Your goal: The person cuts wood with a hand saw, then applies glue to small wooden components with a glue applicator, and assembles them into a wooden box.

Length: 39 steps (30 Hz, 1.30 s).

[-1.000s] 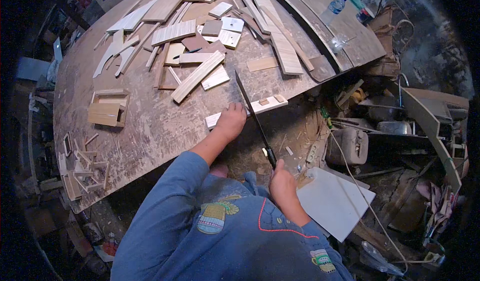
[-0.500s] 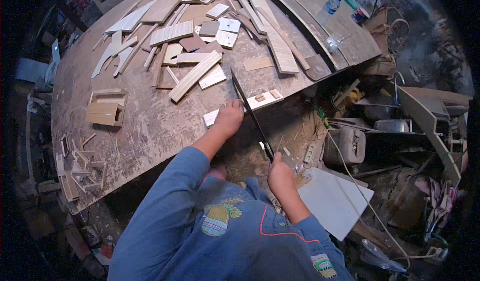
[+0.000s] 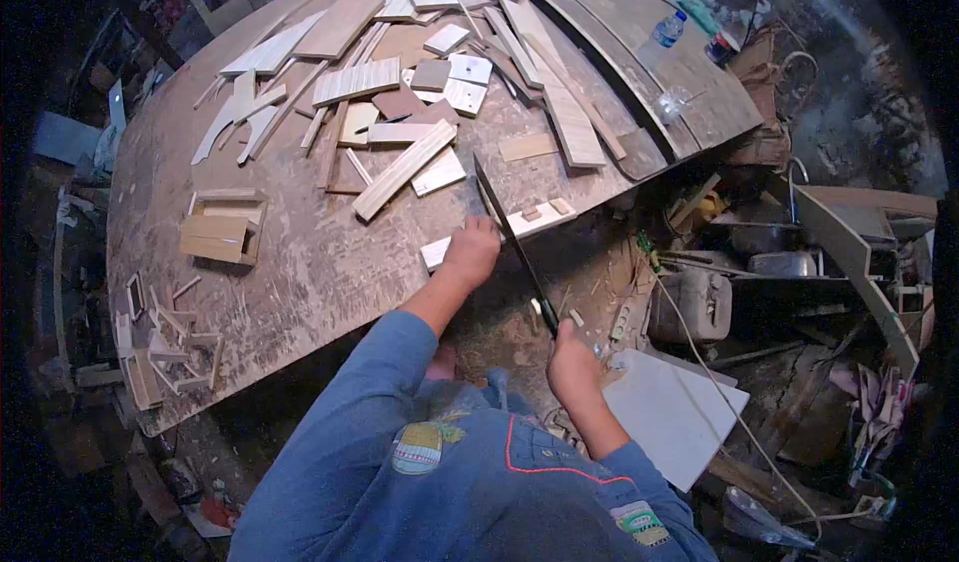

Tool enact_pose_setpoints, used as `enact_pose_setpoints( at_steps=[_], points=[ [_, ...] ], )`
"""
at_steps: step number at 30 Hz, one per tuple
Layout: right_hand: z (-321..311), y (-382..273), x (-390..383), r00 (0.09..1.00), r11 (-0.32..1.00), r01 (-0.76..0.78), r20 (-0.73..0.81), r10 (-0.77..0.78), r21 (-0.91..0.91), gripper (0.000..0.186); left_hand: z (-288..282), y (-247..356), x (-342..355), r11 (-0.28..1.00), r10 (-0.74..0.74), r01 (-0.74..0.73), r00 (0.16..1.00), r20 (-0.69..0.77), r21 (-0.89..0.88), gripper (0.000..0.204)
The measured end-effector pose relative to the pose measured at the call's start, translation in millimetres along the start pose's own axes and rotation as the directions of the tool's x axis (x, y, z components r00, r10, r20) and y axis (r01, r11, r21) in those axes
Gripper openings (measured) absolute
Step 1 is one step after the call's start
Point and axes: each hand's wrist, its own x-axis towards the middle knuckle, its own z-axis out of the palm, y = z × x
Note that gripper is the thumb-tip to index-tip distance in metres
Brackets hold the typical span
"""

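Observation:
My left hand [image 3: 472,250] presses down on a narrow pale wooden strip [image 3: 437,252] lying along the table's near edge, its fingers closed over it. In my right hand [image 3: 575,364] is the dark handle of a handsaw, gripped just off that edge. The long dark saw blade [image 3: 511,237] slants up and left across the strip, close beside my left fingers. How deep the teeth sit in the wood cannot be made out. Small wooden blocks [image 3: 531,214] rest on the strip, right of the blade.
Loose boards and offcuts [image 3: 405,167] cover the far part of the worn table [image 3: 330,262]. A small wooden box [image 3: 218,237] and thin stick frames [image 3: 175,337] lie left. A plastic bottle [image 3: 669,28] stands far right. Right of me are a grey jerrycan [image 3: 692,305] and white panel [image 3: 674,412].
The view has shifted a little, so the table sits slightly lower and farther right. Both hands keep their grips, and the saw still crosses the strip at nearly the same place.

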Motion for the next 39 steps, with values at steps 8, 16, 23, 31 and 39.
enact_pose_setpoints(
  at_steps=[8, 16, 23, 31, 39],
  points=[
    [29, -18, 59, 0.977, 0.990, 0.091, -0.201, -0.068, 0.111, 0.018, 4, 4, 3, 0.999, 0.041, -0.043, 0.989, -0.145, -0.007, 0.022],
    [13, -11, 4, 1.000, 0.998, -0.027, -0.001, 0.027, 0.048, 0.025, -1, 1, 4, 1.000, -0.008, 0.009, 0.999, 0.045, -0.026, 0.022],
    [30, -2, 36, 0.995, 0.997, -0.014, -0.097, 0.022, 0.082, 0.034, 0, 1, 14, 0.999, -0.040, 0.040, 0.999, 0.013, 0.028, 0.020],
    [84, 25, 26, 0.992, 0.996, -0.023, -0.123, 0.034, 0.088, 0.026, 2, 4, -5, 0.989, -0.085, 0.067, 0.987, -0.135, -0.131, 0.037],
    [93, 28, 29, 0.980, 0.994, 0.007, -0.197, 0.015, 0.110, 0.022, -2, 15, -16, 0.995, -0.054, 0.041, 0.988, -0.145, -0.095, 0.049]
  ],
)
